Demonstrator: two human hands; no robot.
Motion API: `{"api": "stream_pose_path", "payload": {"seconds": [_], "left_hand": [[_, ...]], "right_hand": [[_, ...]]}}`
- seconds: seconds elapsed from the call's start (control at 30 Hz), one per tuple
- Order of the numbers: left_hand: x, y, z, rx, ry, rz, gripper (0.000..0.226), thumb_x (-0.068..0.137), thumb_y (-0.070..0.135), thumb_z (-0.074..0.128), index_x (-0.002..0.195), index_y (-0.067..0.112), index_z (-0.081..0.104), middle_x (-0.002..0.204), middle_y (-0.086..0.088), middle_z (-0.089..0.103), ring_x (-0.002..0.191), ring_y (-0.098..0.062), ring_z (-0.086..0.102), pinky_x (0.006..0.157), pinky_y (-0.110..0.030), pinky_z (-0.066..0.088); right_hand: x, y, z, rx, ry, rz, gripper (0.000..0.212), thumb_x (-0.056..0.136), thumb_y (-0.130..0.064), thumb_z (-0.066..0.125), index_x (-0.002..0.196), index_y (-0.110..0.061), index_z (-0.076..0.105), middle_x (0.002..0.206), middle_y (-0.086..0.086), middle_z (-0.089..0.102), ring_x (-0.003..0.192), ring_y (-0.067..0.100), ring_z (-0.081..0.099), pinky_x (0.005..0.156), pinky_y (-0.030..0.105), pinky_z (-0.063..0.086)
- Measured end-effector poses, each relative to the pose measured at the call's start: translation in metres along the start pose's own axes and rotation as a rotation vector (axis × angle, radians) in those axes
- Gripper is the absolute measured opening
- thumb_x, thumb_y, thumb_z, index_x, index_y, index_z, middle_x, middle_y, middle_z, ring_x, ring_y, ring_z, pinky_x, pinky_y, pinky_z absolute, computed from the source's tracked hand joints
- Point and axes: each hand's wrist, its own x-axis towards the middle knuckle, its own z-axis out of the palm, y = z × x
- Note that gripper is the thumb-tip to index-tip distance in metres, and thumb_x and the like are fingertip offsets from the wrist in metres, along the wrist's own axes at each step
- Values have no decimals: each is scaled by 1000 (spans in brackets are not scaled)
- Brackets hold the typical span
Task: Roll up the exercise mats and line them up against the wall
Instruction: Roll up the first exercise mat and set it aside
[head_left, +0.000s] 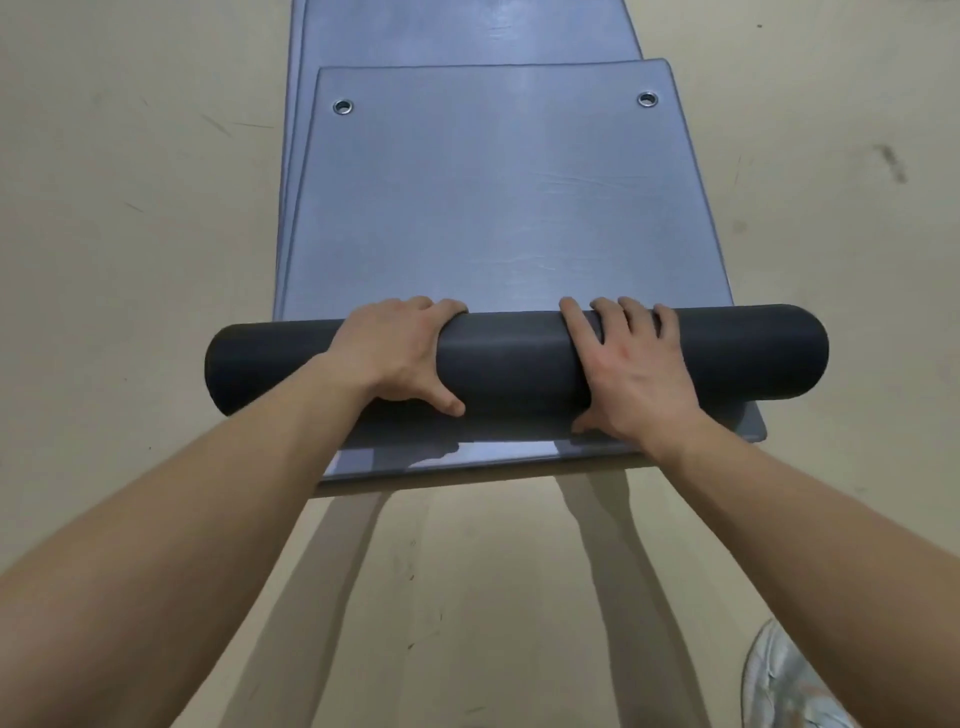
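While left hand and right hand grip roll; flat mat beyond

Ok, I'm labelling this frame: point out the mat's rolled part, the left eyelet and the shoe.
rolled part (514, 358): head view, middle of roll
left eyelet (343, 107): head view, its centre
shoe (784, 680): head view, its upper
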Motion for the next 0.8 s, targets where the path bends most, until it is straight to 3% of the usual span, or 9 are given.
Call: {"api": "stream_pose_path", "payload": {"seconds": [0.1, 0.17, 0.33, 0.4, 0.47, 0.57, 0.67, 0.73, 0.8], "left_hand": [[-9, -3, 12, 133, 151, -89, 129, 53, 97, 62, 156, 29, 23, 145, -6, 50, 128, -32, 52, 112, -50, 37], [-10, -6, 10, 153, 155, -125, 124, 53, 100, 58, 149, 26, 35, 138, -4, 57, 121, -30, 56, 105, -47, 42], [-28, 0, 0, -18, -68, -115, 113, 47, 99, 63, 137, 32, 47, 113, 7, 65, 100, -22, 61, 84, -41, 53], [-44, 5, 8, -51, -128, -103, 112, 47, 98, 64, 137, 33, 47, 113, 8, 65, 100, -20, 62, 85, -42, 54], [-44, 5, 6, -91, -172, -111, 112, 49, 95, 68, 139, 32, 47, 117, 7, 65, 102, -21, 62, 88, -42, 54], [-42, 5, 2, -61, -133, -117, 113, 55, 94, 67, 146, 31, 43, 129, 3, 62, 113, -23, 59, 100, -43, 49], [-65, 11, 27, 83, 145, -110, 122, 64, 94, 58, 158, 26, 23, 155, -7, 36, 140, -32, 38, 120, -49, 28], [-74, 16, 49, 177, 143, -85, 132, 64, 91, 61, 161, 26, 2, 166, -11, 13, 152, -37, 17, 126, -54, 15], [-57, 7, 49, 165, 134, -71, 131, 64, 87, 66, 161, 29, -2, 168, -8, 13, 154, -34, 16, 127, -52, 13]], "right_hand": [[23, 10, -11, -3, -20, -38, 117, 58, -69, 85, 148, -27, 23, 138, 11, 50, 123, 35, 52, 107, 55, 39], [35, 14, -25, 6, -59, -75, 109, 57, -73, 82, 143, -29, 31, 129, 8, 56, 113, 33, 58, 101, 51, 45], [19, 11, -46, 94, -304, -123, 108, 52, -75, 83, 140, -34, 36, 115, -1, 59, 100, 26, 61, 89, 43, 53], [-3, 7, -37, 104, -292, -127, 117, 55, -73, 82, 150, -34, 26, 132, 2, 53, 118, 27, 54, 105, 45, 44], [-31, -3, -19, 56, -169, -76, 130, 62, -66, 82, 159, -28, 3, 157, 11, 29, 145, 35, 29, 122, 53, 20], [-52, -15, 7, 27, -98, -37, 137, 71, -56, 83, 158, -24, -18, 167, 16, -1, 155, 41, -4, 123, 61, -2], [-22, -8, 3, 81, -91, -33, 139, 60, -72, 82, 157, -29, -7, 165, 12, 10, 155, 37, 5, 124, 59, 3], [0, -1, -5, 99, -121, -55, 140, 56, -78, 81, 158, -31, -2, 164, 11, 12, 154, 36, 7, 124, 59, 6], [8, -1, -2, 92, -110, -55, 143, 56, -78, 81, 159, -30, -5, 164, 12, 6, 154, 38, 2, 123, 63, 5]]}}
